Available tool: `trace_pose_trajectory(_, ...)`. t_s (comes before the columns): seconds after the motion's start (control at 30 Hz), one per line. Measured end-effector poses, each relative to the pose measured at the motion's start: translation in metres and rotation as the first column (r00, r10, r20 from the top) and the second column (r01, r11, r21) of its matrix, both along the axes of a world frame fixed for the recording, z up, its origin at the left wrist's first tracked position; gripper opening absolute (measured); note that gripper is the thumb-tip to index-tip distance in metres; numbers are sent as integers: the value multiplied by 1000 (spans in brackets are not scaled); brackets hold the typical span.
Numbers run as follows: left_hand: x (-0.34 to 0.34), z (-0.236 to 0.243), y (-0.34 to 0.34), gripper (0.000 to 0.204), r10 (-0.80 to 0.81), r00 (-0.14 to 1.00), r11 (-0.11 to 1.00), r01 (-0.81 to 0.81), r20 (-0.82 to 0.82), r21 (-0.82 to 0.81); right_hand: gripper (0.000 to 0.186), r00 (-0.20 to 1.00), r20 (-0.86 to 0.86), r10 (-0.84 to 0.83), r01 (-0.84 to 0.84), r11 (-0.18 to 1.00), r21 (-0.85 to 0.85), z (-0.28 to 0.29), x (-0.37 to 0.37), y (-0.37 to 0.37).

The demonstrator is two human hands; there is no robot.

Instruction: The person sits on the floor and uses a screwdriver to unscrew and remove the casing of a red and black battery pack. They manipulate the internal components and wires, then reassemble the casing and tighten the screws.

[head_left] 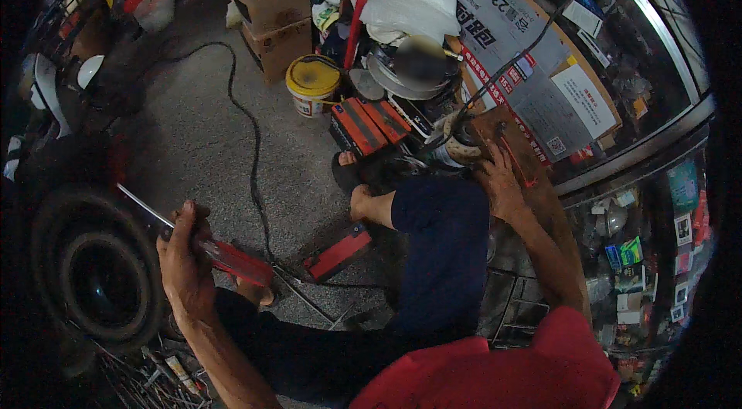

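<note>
My left hand [185, 258] is closed around a red-handled tool [236, 261] on the left. Its straight metal shaft points up and away to the left, and the red end slants down past my wrist; I cannot tell its exact kind. To the right, my right hand [502, 186] lies on the brown bench edge [553, 235] with its fingers stretched out. Just beyond those fingers is a thin red-handled tool [519, 163]. A round pale metal disc with holes [461, 148] sits left of my right fingertips.
A tyre [54, 270] stands at my left, near loose tools [166, 370]. On the floor are a red-and-black block [338, 252], a dark cable [253, 154], orange-and-black boxes [371, 125] and a yellow-lidded bucket [313, 78]. Flattened cardboard [533, 61] lies on a glass display case [657, 154].
</note>
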State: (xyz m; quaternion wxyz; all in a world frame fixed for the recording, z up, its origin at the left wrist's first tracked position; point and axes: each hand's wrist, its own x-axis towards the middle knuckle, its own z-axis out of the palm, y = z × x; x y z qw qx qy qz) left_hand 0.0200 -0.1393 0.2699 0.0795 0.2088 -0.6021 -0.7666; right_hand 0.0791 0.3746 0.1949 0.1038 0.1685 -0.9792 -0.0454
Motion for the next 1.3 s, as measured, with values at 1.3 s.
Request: trace_pose_trajectory(1.3, 17, 3, -15, 19, 29, 997, 991, -39, 75, 124, 41, 998, -10, -60, 61, 995, 81, 4, -3, -19)
